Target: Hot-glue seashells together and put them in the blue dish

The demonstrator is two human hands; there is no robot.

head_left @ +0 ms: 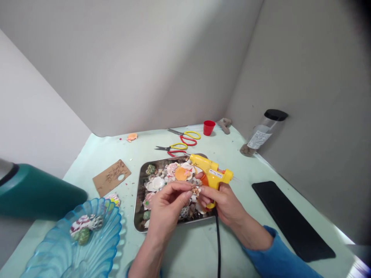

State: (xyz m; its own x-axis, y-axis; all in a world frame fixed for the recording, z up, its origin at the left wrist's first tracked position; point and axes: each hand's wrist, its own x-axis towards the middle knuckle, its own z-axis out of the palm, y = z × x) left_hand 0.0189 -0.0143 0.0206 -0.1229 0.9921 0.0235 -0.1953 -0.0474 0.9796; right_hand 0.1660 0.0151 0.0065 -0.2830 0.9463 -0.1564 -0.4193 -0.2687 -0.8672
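Observation:
My left hand (165,204) pinches a small brown-and-white shell (196,190) between thumb and fingertips. A yellow hot glue gun (210,166) is gripped in my right hand (227,202), its nozzle pointing left and away from me. The right thumb and fingertips also meet at the small shell, so both hands touch it. Under them lies a metal tray (139,216) heaped with shells, among them an orange scallop (182,173) and a white shell (158,183). My hands cover part of the tray. A black cord (218,247) runs down from the glue gun.
Behind the tray lie two pairs of scissors (189,139) and a red cup (208,127). At left are a brown board (111,177), a blue shell-shaped dish (72,251) holding shells, and a green bottle (40,191). A clear jar (262,135) and black mat (292,220) are at right.

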